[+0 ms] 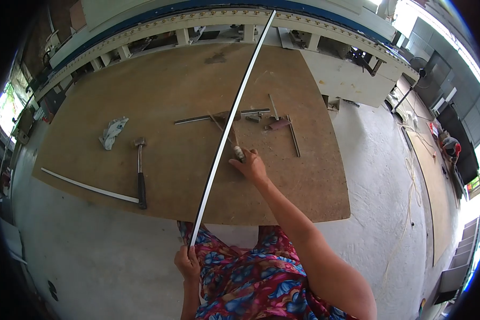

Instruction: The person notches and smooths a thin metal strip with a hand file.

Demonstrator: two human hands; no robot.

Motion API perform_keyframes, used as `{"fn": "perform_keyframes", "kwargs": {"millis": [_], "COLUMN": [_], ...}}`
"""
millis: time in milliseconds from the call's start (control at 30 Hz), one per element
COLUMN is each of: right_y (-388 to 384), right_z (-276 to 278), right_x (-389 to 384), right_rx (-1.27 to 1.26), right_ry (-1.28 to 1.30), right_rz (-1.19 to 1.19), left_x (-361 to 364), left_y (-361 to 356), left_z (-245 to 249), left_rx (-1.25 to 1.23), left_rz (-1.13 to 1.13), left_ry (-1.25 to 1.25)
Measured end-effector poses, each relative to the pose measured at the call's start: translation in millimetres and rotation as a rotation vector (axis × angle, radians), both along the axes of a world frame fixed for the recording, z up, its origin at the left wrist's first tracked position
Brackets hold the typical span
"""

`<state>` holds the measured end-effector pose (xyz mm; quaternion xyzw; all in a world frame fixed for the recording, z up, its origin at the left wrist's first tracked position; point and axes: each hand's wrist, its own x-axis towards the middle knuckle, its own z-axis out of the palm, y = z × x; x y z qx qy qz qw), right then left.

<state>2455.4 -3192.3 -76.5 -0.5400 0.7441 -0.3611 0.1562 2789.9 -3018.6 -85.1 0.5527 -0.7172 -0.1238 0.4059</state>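
My left hand [187,262] is closed round the lower end of a long white strip with a dark edge [231,121]. The strip slants up across the worktable to the machine at the back. Beside it, my right hand [252,166] has its thumb and fingers around the pale handle of a tool with a brown blade [239,154]. The strip crosses in front of part of that blade. Around the blade lie a metal bar [193,120], a thin rod [294,136] and a dark reddish piece [277,124].
On the brown worktable [181,170] lie a hammer [141,173], a crumpled cloth or bag [113,132] and a curved white strip [88,186]. A long machine [170,21] spans the back. Cables [412,178] and a long board [434,197] lie on the floor at right.
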Motion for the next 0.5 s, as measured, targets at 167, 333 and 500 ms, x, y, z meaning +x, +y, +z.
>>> {"fn": "perform_keyframes", "kwargs": {"millis": [167,333,500], "right_y": [29.7,65.2,48.5], "right_z": [-11.5,13.1,9.6], "right_x": [-77.1,-133.4,-125.0], "right_rx": [-0.054,0.195,0.232], "right_ry": [0.097,0.102,0.124], "right_rz": [-0.41,-0.647,-0.524], "left_x": [1.1,2.8,-4.6], "left_y": [3.2,5.3,1.9], "left_z": [1.2,-0.9,0.8], "left_rx": [0.002,0.031,0.025], "left_rz": [0.007,0.0,-0.004], "left_ry": [-0.045,-0.048,-0.012]}}
